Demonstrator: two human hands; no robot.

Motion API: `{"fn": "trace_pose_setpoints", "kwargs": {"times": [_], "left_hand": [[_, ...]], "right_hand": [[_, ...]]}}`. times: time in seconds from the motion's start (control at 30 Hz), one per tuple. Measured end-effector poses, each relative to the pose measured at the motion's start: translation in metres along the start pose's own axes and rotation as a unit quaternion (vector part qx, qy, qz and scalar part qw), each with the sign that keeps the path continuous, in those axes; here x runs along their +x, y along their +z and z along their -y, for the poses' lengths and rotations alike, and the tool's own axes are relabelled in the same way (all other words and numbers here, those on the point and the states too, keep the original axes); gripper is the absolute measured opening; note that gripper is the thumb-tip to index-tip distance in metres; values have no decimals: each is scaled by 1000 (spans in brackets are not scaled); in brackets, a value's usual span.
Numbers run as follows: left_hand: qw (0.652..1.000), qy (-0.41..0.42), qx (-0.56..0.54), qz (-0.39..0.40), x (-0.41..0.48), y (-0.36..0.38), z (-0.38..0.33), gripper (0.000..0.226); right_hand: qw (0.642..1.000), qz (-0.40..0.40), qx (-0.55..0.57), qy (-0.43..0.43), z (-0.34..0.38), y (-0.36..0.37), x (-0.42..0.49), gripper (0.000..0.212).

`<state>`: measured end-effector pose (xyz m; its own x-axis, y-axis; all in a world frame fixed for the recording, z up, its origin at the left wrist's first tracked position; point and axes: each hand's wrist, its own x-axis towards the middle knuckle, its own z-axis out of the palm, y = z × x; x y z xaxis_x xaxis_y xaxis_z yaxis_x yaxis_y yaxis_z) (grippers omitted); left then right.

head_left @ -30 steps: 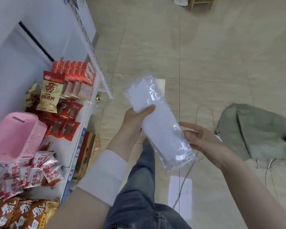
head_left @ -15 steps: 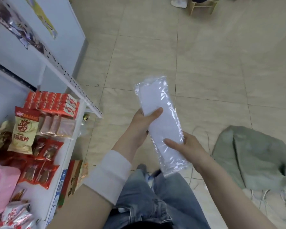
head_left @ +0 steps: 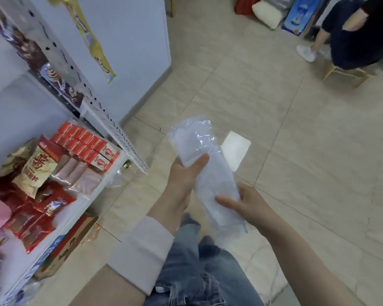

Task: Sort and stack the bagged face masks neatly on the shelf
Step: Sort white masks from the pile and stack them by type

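A clear plastic bag of white face masks [head_left: 205, 171] is held in the air above the tiled floor, long side running from upper left to lower right. My left hand [head_left: 186, 175] grips its upper part, thumb across the front. My right hand [head_left: 245, 203] holds the lower part, thumb on top and fingers wrapped behind. The white shelf [head_left: 111, 173] stands to the left, a short way from the bag.
The shelf carries red snack packets [head_left: 31, 221], red boxes [head_left: 86, 146] and a yellow bag [head_left: 37, 171]. A cardboard box [head_left: 69, 244] sits on the floor below it. A seated person [head_left: 352, 34] on a wooden stool is at the far right. My legs in jeans [head_left: 203, 268] are below.
The view has tilted up and away from the shelf; the green sack is out of sight. My right hand went from open beside the bag to gripping its lower part.
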<state>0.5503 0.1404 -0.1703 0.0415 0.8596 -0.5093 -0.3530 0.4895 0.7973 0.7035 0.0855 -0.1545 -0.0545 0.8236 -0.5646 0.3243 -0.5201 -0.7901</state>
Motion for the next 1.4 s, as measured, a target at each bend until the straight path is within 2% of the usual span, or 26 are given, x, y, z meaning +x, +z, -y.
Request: {"fn": "trace_pose_setpoints", "kwargs": {"times": [0.1, 0.23, 0.33, 0.43, 0.5, 0.6, 0.7, 0.8, 0.97, 1.1, 1.27, 1.4], "left_hand": [[998, 25, -33, -39, 27, -12, -27, 35], [991, 55, -74, -98, 50, -28, -61, 22], [980, 79, -112, -146, 54, -44, -77, 34], [963, 106, -147, -201, 48, -68, -76, 48], [944, 121, -172, -253, 38, -85, -68, 47], [908, 132, -226, -327, 14, -104, -49, 18], [866, 146, -265, -397, -17, -121, -20, 26], [833, 153, -294, -442, -53, -131, 5, 46], [779, 181, -324, -505, -128, -153, 19, 33], [752, 226, -304, -540, -205, -192, 21, 32], [717, 258, -293, -578, -306, -256, 24, 35], [703, 279, -283, -590, -368, -303, 11, 22]], "right_hand": [[998, 54, -31, -18, 34, -3, 44, 35], [990, 107, -80, -54, 78, 3, 90, 27], [977, 156, -123, -83, 107, 12, 115, 13], [957, 227, -152, -95, 123, 31, 135, 14], [937, 278, -188, -102, 129, 49, 145, 16], [889, 362, -251, -125, 129, 81, 157, 18], [837, 437, -301, -134, 119, 116, 155, 22], [796, 491, -326, -139, 108, 148, 138, 19], [745, 548, -342, -167, 95, 203, 87, 21], [710, 581, -339, -205, 97, 265, 19, 16], [679, 608, -328, -247, 91, 349, -73, 15], [668, 618, -311, -273, 97, 407, -126, 14]]}}
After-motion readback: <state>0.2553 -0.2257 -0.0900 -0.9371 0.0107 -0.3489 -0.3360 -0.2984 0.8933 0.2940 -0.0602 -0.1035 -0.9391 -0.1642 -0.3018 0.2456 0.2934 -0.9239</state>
